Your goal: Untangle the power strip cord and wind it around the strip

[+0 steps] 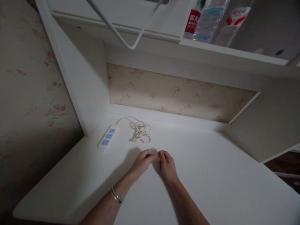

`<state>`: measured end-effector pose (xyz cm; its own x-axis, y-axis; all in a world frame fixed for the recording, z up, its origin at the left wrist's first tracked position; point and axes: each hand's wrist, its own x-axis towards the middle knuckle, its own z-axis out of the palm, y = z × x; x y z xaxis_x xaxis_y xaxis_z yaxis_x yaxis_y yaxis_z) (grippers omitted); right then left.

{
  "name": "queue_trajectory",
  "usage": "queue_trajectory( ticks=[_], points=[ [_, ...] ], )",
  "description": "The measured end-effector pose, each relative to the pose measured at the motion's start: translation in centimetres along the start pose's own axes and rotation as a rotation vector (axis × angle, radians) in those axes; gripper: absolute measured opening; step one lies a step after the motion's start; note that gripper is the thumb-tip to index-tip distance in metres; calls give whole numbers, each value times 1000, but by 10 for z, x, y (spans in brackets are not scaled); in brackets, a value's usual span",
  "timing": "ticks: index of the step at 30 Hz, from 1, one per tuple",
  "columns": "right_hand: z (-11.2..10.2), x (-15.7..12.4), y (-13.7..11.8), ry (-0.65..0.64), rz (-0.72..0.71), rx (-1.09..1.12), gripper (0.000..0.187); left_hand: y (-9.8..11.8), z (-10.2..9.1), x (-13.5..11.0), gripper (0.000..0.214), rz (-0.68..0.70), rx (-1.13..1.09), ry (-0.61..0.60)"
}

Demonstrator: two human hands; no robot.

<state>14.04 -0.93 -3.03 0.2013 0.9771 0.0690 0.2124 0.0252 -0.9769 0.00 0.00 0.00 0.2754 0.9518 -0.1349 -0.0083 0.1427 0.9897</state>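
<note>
Over the middle of the white desk, my left hand (143, 162) and my right hand (167, 165) meet at the fingertips. The left fingers are curled in, with thumb and forefinger pinched towards the right hand. My right hand is closed as well, its fingertips pressed together. Whatever may be between them is too small or hidden to make out. A white power strip (108, 137) with blue socket faces lies beyond my left hand, to the left. Its pale cord (141, 130) lies in a loose tangle just past both hands, touching neither.
The white desktop (211, 187) has a side panel at left and right and a low ledge along the back. Overhead, a shelf (234, 52) carries several plastic bottles (208, 20). A bent pale rod (132, 47) hangs at the top, in front of the cabinet.
</note>
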Motion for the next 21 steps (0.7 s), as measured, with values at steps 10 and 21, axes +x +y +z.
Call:
queue_trajectory(
  ticks=[10,21],
  points=[
    [15,24,3,-69,94,195,26,-8,-1,7,29,21,42,9],
    [55,90,-30,-150,172,121,27,-10,-3,6,31,-13,53,13]
  ],
)
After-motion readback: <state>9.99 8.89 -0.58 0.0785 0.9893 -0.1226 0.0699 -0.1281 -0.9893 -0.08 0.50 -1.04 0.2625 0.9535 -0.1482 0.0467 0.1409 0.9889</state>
